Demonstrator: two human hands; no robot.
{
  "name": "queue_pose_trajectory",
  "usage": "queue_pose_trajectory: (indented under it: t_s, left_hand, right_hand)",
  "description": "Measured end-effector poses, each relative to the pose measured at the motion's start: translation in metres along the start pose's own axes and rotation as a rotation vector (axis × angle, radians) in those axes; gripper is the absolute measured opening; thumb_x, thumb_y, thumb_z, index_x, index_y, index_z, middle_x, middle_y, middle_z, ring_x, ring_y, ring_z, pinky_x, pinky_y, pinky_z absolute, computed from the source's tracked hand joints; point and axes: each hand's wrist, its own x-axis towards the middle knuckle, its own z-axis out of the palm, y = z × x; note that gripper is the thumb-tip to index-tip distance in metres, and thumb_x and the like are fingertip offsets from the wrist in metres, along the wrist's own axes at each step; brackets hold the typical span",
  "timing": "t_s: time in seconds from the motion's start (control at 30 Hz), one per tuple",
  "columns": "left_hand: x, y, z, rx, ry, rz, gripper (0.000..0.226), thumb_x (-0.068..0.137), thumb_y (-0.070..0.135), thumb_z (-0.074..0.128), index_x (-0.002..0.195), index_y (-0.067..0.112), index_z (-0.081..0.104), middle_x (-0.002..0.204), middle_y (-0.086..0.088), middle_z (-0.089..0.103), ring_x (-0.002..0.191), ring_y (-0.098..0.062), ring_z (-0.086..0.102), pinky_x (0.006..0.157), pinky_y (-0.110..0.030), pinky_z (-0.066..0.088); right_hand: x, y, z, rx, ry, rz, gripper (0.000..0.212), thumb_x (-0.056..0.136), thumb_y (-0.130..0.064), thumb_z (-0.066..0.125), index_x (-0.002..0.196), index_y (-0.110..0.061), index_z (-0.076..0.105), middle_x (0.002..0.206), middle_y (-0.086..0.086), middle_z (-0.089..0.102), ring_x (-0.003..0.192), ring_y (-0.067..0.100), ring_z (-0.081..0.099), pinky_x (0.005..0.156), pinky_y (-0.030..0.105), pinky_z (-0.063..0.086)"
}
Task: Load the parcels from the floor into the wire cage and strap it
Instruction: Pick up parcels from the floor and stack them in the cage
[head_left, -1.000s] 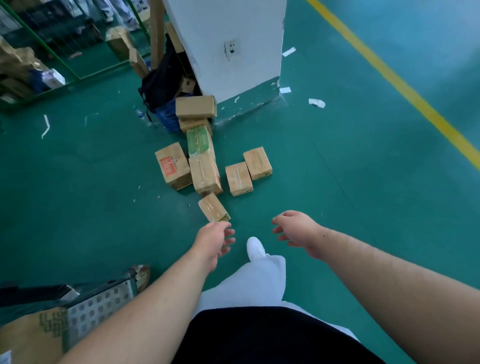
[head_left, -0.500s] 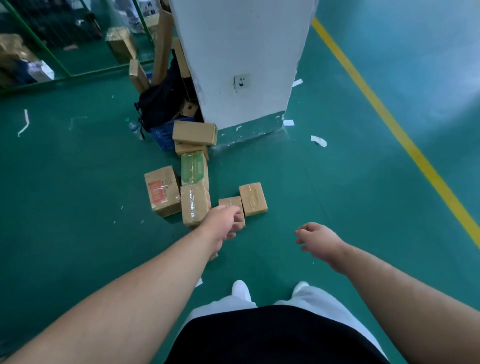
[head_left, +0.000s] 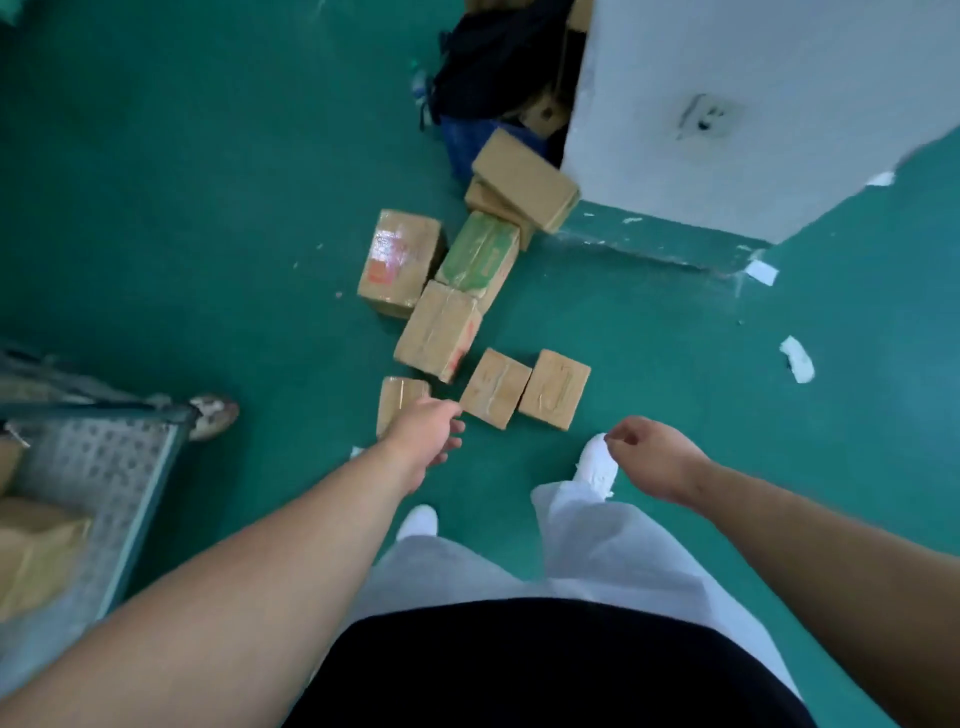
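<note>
- Left hand (head_left: 426, 431) is stretched out low over the small taped parcel (head_left: 396, 400) nearest the feet. The fingers are loose and spread, not wrapped round anything. It overlaps the parcel's right edge, but I can't tell if it's actually touching.
- Right hand (head_left: 655, 457) hangs out to the side above the right white shoe (head_left: 597, 465). Its fingers are loosely curled with nothing in them.
- The parcels are all on the green floor (head_left: 208, 208), in a loose trail running from the feet up to the white pillar (head_left: 753, 93).
- Two small brown ones sit side by side and touching: (head_left: 495, 387) and (head_left: 555, 388).
- Just past them is a bigger taped box (head_left: 439, 330), with a green-wrapped parcel (head_left: 480, 257) right behind it and a red-label box (head_left: 400, 260) to its left.
- Two more brown boxes are stacked at the pillar's corner, the top one (head_left: 524, 179) tilted over the lower one (head_left: 491, 203).
- The wire cage (head_left: 98, 462) is at the left edge, showing its perforated base and a caster (head_left: 213, 414). One blurry brown parcel (head_left: 36, 551) is already in it.
- There's a black bag (head_left: 498, 57) and a blue crate (head_left: 465, 143) beside the pillar, and a few paper scraps (head_left: 797, 359) on the floor to the right.
</note>
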Motion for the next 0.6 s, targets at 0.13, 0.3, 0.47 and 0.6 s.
queue_pose_trajectory:
  t_s: [0.13, 0.3, 0.47, 0.6]
  left_hand:
    - [0.011, 0.0, 0.039, -0.141, 0.058, -0.111, 0.012, 0.102, 0.022, 0.053, 0.105, 0.016, 0.062, 0.094, -0.002, 0.067, 0.074, -0.017, 0.062, 0.064, -0.029, 0.043]
    - [0.039, -0.019, 0.085, -0.271, 0.068, -0.242, 0.011, 0.102, 0.022, 0.051, 0.102, 0.017, 0.061, 0.09, 0.0, 0.066, 0.075, -0.018, 0.062, 0.066, -0.029, 0.042]
    - [0.123, -0.052, 0.136, -0.286, 0.021, -0.373, 0.013, 0.102, 0.022, 0.051, 0.1, 0.017, 0.063, 0.093, -0.001, 0.067, 0.081, -0.021, 0.062, 0.069, -0.031, 0.045]
    - [0.224, -0.078, 0.183, -0.335, -0.045, -0.417, 0.013, 0.101, 0.024, 0.051, 0.106, 0.018, 0.062, 0.092, 0.0, 0.069, 0.08, -0.019, 0.065, 0.072, -0.03, 0.046]
  right_hand:
    - [0.051, 0.006, -0.048, -0.225, -0.134, -0.059, 0.026, 0.098, -0.032, 0.041, 0.105, -0.026, 0.064, 0.093, -0.002, 0.07, 0.073, 0.02, 0.064, 0.062, 0.027, 0.053]
    - [0.135, 0.011, -0.082, -0.402, -0.2, -0.076, 0.027, 0.098, -0.03, 0.041, 0.107, -0.02, 0.065, 0.105, 0.004, 0.072, 0.091, 0.028, 0.07, 0.08, 0.036, 0.059]
    - [0.247, 0.026, -0.067, -0.459, -0.156, -0.064, 0.03, 0.1, -0.025, 0.039, 0.107, -0.01, 0.064, 0.095, 0.012, 0.07, 0.074, 0.024, 0.059, 0.069, 0.03, 0.049]
    - [0.348, 0.044, -0.024, -0.518, -0.11, -0.083, 0.032, 0.103, -0.022, 0.036, 0.105, -0.006, 0.064, 0.095, 0.016, 0.067, 0.079, 0.028, 0.058, 0.068, 0.03, 0.043]
